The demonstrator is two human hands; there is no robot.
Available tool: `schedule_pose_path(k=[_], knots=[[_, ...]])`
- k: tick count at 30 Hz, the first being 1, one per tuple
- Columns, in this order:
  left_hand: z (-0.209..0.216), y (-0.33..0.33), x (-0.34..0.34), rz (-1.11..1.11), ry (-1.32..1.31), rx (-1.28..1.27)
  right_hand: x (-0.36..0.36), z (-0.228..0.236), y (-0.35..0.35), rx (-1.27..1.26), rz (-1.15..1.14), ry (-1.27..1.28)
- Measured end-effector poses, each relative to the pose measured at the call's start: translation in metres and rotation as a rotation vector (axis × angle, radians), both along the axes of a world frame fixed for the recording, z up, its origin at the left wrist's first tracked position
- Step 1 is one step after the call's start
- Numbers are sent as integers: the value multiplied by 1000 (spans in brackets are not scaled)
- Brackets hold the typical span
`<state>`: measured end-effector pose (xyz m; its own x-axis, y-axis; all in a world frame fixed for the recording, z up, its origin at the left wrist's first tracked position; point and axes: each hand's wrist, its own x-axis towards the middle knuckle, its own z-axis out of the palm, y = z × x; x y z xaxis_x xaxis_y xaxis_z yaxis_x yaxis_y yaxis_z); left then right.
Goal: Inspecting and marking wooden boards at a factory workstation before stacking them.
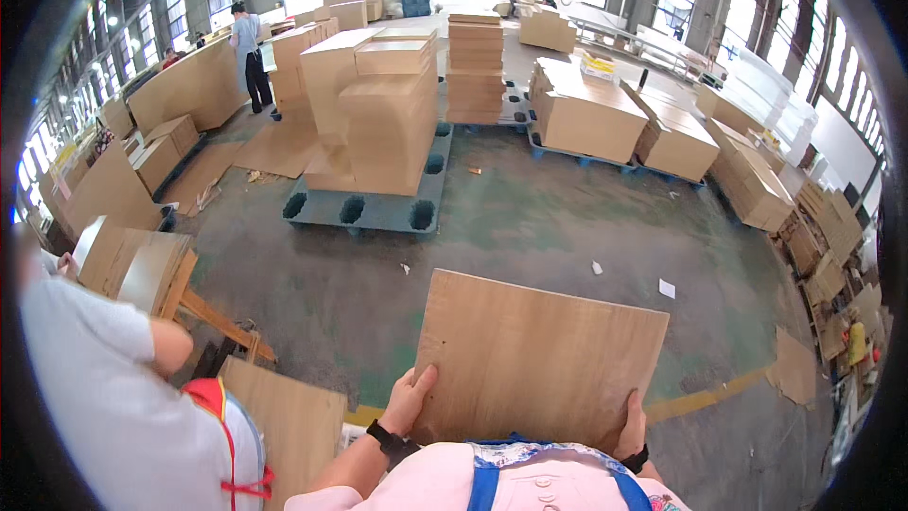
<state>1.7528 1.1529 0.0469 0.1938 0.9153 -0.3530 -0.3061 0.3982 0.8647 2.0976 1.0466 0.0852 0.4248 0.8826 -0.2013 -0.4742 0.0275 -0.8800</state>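
A flat, wood-grain panel (539, 360) is held up in front of my body, its far edge raised toward the open floor. My left hand (409, 401) grips its left edge near the lower corner, thumb on the upper face. On the opposite edge, my right hand (632, 428) is closed round the panel's side. The fingers beneath the board are hidden. Both wrists wear dark bands.
Close on my left stands a co-worker (104, 369) beside another wooden board (293, 416). Ahead, a blue pallet (378, 213) carries stacked panels (388, 123). More stacks (586, 118) stand on pallets farther right. Paper scraps (667, 289) lie on the floor.
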Motion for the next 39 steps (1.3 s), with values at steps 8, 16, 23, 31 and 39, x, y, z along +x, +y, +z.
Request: schedule_pose_path(k=[8,16,23,31,39], knots=[[18,182,-22,254,160,-39,-20,13,262,-48,220,40],[-19,294,-83,418,60,-18,-55,-12,443,-167,420,-29],[-15,398,-134,390,-44,-67,-125,15,542,-158,405,86],[4,469,-131,339,-33,-107,-121,13,601,-238,402,7],[11,523,-52,299,12,-163,-33,4,645,-333,447,0]])
